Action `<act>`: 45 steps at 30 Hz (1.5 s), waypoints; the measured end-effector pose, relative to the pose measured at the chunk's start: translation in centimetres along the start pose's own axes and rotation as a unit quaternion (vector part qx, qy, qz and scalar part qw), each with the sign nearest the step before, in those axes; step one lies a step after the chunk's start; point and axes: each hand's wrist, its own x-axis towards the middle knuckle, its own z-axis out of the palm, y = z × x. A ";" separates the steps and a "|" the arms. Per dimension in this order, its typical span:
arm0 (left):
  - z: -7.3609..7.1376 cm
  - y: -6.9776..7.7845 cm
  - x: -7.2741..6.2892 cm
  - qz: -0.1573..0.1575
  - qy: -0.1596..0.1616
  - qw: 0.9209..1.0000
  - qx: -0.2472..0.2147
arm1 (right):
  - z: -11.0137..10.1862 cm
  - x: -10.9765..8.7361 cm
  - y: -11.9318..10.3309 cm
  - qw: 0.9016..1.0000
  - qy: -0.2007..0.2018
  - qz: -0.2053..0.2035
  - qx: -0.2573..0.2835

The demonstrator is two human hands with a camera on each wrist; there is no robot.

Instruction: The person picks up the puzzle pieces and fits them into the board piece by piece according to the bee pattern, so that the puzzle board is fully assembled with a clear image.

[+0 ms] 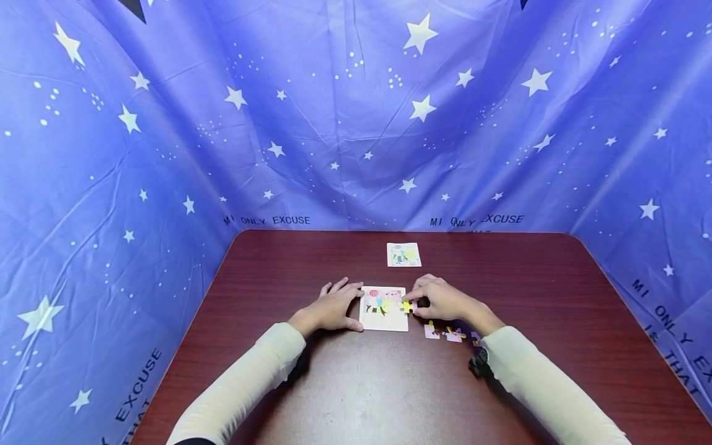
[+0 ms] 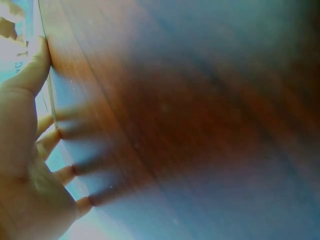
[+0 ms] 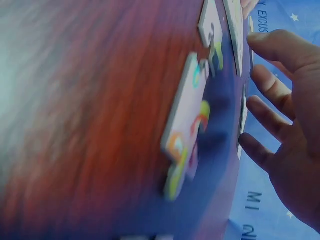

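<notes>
A square puzzle board (image 1: 384,322) lies on the table, its upper part filled with coloured pieces and its lower part bare white. Along its left edge rests my left hand (image 1: 332,309), thumb at the near corner and fingers spread toward the far corner; the left wrist view shows those fingers (image 2: 65,175) from close by. My right hand (image 1: 444,301) pinches a yellow puzzle piece (image 1: 408,306) at the board's right edge. In the right wrist view that piece cannot be made out beyond the thumb. Loose puzzle pieces (image 1: 455,335) lie below the right hand, and large in the right wrist view.
A small square picture card (image 1: 404,254) lies on the table behind the board. The dark red wood table (image 1: 356,389) is enclosed by a blue curtain (image 1: 345,123) with white stars. Something black (image 1: 478,363) is at the right wrist.
</notes>
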 end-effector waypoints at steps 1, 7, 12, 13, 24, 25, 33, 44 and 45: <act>0.0 0.0 0.0 0.000 0.000 1.000 -0.001 | 0.0 0.2 -0.1 1.000 -0.005 0.004 0.000; 0.0 0.0 0.0 -0.002 0.002 1.000 -0.001 | 0.4 1.6 -0.6 0.999 -0.026 0.019 -0.010; 0.1 0.1 -0.1 0.003 0.006 1.000 -0.005 | 0.8 2.2 -0.9 0.999 -0.039 0.018 -0.008; 0.1 0.1 -0.1 0.004 0.007 1.000 -0.007 | 0.9 2.3 -0.9 0.999 -0.040 0.018 -0.008; 0.2 0.0 -0.1 0.007 0.005 1.000 -0.005 | 1.5 2.4 -1.3 0.998 -0.049 0.036 -0.024; 0.2 0.0 -0.1 0.008 0.005 1.000 -0.005 | 1.5 2.4 -1.3 0.998 -0.048 0.034 -0.024; 0.0 -0.1 -0.1 0.005 0.001 1.000 -0.002 | 1.3 2.8 -1.6 0.997 -0.060 0.041 -0.029; 0.0 -0.3 0.1 0.007 0.007 1.000 -0.004 | 0.9 3.2 -1.9 0.996 -0.066 0.041 -0.041; 0.0 -0.3 0.1 0.007 0.006 1.000 -0.003 | 0.9 3.2 -2.0 0.996 -0.067 0.046 -0.046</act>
